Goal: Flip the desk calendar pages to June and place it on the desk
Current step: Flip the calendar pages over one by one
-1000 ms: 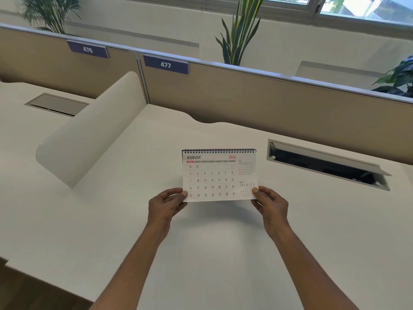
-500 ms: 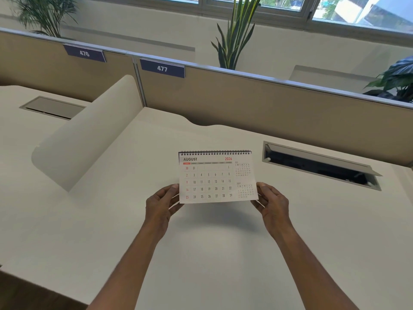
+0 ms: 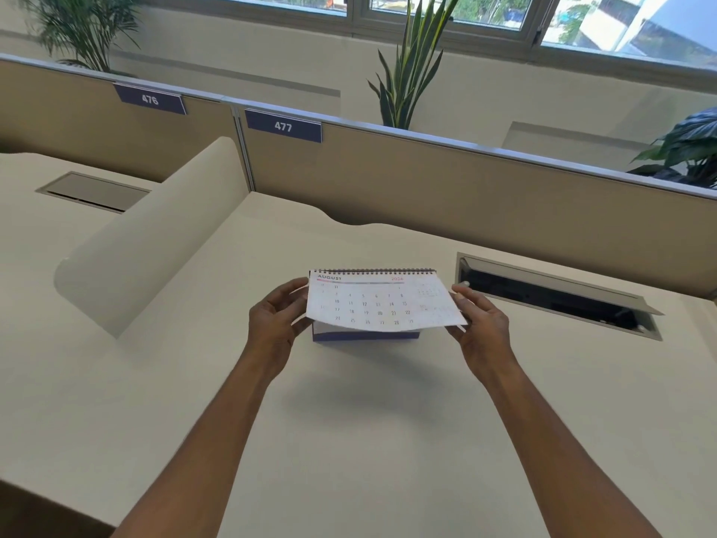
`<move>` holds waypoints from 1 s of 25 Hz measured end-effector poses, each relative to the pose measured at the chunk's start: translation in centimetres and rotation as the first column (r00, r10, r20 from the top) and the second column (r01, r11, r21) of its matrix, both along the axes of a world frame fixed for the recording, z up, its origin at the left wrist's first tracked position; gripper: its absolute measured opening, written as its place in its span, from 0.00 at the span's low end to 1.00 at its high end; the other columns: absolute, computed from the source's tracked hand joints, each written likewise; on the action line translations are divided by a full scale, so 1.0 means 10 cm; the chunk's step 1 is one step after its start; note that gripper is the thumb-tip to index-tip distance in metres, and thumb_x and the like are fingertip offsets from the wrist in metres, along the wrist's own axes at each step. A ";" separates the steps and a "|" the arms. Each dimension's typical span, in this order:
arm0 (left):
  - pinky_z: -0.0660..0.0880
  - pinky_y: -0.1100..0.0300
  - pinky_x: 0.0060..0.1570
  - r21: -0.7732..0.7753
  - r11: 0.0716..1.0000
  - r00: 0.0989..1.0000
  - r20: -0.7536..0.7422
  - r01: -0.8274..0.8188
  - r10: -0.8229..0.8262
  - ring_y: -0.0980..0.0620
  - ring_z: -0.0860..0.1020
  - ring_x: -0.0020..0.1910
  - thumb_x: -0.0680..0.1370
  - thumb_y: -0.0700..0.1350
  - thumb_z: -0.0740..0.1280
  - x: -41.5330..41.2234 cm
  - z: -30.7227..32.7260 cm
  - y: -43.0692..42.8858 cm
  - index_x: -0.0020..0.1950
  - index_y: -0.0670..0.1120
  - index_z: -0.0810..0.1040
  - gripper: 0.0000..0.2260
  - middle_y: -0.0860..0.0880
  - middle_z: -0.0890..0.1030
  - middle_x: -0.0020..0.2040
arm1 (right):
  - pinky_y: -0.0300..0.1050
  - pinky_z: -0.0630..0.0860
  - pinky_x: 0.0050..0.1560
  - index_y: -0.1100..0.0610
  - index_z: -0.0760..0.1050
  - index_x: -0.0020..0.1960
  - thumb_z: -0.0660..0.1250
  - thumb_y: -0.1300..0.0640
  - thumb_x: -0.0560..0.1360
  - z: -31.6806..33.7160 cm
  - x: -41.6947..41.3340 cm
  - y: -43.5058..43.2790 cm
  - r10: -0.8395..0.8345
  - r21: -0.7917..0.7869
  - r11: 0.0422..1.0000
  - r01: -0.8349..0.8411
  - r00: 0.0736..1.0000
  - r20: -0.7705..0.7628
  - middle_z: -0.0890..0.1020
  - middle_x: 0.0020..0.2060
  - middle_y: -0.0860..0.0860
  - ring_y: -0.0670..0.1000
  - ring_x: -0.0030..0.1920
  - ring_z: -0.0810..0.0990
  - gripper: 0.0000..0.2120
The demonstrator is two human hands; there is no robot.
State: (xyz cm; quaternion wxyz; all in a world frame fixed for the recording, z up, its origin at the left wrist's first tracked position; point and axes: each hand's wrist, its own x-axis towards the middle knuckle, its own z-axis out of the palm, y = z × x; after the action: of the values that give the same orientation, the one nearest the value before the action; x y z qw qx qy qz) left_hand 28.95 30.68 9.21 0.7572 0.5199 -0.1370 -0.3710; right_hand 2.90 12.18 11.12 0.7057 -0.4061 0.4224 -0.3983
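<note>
lifting august page (image 3: 372, 304), both hands gripping calendar (image 3: 366, 335)

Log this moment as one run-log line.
step: flipping pages | calendar: shows August, top page lifting | left hand: holds left edge | right hand: lifts page | desk: calendar held above it
</note>
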 end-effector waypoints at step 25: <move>0.82 0.61 0.40 0.222 0.945 0.970 0.095 -0.240 0.224 0.53 0.83 0.37 0.72 0.46 0.81 0.30 -0.08 -0.63 0.45 0.42 0.87 0.09 0.46 0.88 0.40 | 0.47 0.77 0.45 0.56 0.86 0.46 0.74 0.57 0.77 -0.07 0.55 -0.51 -0.035 -0.092 0.996 0.016 0.977 -0.209 0.85 0.38 0.50 0.50 0.36 0.76 0.03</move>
State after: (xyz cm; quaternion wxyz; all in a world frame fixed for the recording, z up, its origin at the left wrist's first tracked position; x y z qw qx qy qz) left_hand 31.92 24.37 8.41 0.7246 0.6295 -0.0562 -0.2747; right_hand 8.45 7.13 10.45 0.6329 -0.4717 0.4814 -0.3810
